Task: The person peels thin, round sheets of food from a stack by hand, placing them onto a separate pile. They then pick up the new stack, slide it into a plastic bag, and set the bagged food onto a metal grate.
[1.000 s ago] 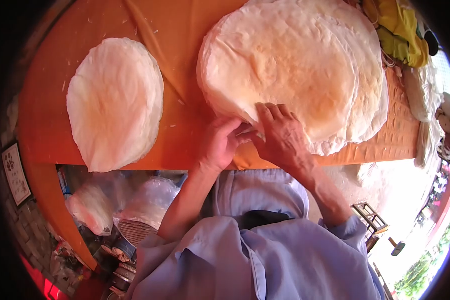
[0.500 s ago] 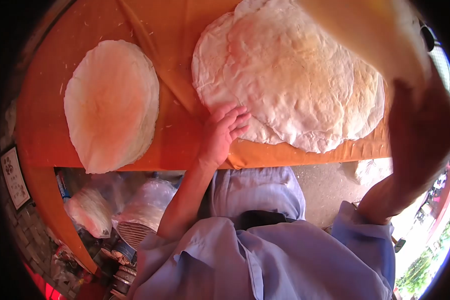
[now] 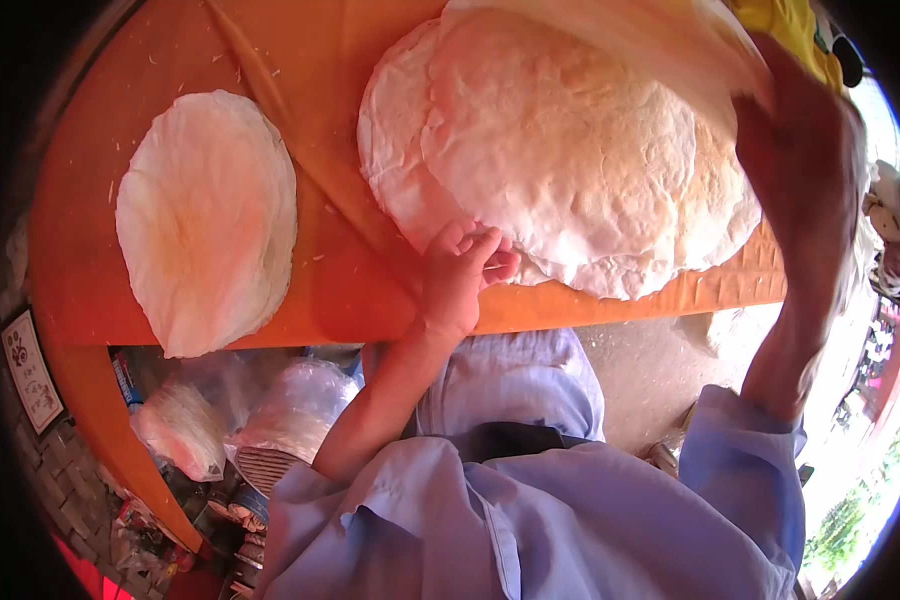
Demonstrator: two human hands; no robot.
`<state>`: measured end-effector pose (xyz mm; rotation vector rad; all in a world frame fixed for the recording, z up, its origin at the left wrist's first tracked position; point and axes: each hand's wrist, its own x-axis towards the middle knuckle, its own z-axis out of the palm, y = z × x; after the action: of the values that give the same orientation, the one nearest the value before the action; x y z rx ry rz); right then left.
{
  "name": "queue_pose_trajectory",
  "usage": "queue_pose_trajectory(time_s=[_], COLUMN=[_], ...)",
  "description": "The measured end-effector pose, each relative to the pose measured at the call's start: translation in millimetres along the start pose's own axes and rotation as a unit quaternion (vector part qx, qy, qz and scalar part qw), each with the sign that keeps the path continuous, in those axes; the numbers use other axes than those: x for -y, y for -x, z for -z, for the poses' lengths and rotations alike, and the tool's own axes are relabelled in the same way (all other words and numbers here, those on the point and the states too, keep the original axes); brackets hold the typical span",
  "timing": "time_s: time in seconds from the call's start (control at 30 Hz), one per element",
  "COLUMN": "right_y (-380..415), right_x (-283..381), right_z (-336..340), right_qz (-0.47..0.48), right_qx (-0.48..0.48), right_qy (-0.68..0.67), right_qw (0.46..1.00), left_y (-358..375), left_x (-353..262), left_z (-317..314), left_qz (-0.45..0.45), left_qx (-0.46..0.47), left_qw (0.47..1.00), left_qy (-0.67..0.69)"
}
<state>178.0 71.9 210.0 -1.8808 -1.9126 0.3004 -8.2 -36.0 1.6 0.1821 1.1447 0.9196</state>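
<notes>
Large thin round flatbreads lie in an overlapping stack [image 3: 570, 170] on the cloth-covered table. At the stack's near left edge, my left hand [image 3: 467, 268] has its fingers curled in, and they appear to pinch the rim of a flatbread. My right hand [image 3: 785, 110], dark and partly blurred, grips the edge of another flatbread [image 3: 660, 45]. That sheet is lifted and slants over the far right part of the stack. A smaller pile of folded flatbreads [image 3: 210, 220] rests apart on the left side of the table.
An orange cloth [image 3: 360, 300] covers the table and has a raised crease between the two piles. Plastic-wrapped bundles [image 3: 185, 425] sit beneath the table at left. A framed sign [image 3: 32, 370] stands farther left. Someone's yellow garment [image 3: 795, 30] shows at top right.
My right hand has moved up and left, with the lifted flatbread coming lower over the stack. The fingers of my left hand have curled in at the stack's edge.
</notes>
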Motion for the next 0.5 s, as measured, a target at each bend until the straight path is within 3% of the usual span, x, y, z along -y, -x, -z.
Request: queue_pose_trajectory(time_s=[0.07,0.2,0.27,0.37,0.5], right_y=[13,53,64,58,78], right_x=[-22,-78,-83,-59,-52], right_z=[-7,-116,-133,-122,-133], right_qz=[0.236,0.160,0.161,0.152,0.164], right_qx=[-0.028,0.167,0.165,0.160,0.192], right_qy=[0.127,0.108,0.093,0.061,0.010], right_qw=[0.963,0.967,0.969,0.973,0.968], left_y=[-2,-7,-8,-15,-13], left_x=[-1,-9,-13,-4,-14], left_z=[-4,-2,-2,1,-11], left_qz=[-0.003,0.041,0.047,-0.017,-0.001], left_qx=[-0.016,-0.001,0.011,0.044,0.088], left_qw=[1.000,0.998,0.999,0.999,0.991], left_qy=[-0.021,-0.045,-0.022,0.005,0.099])
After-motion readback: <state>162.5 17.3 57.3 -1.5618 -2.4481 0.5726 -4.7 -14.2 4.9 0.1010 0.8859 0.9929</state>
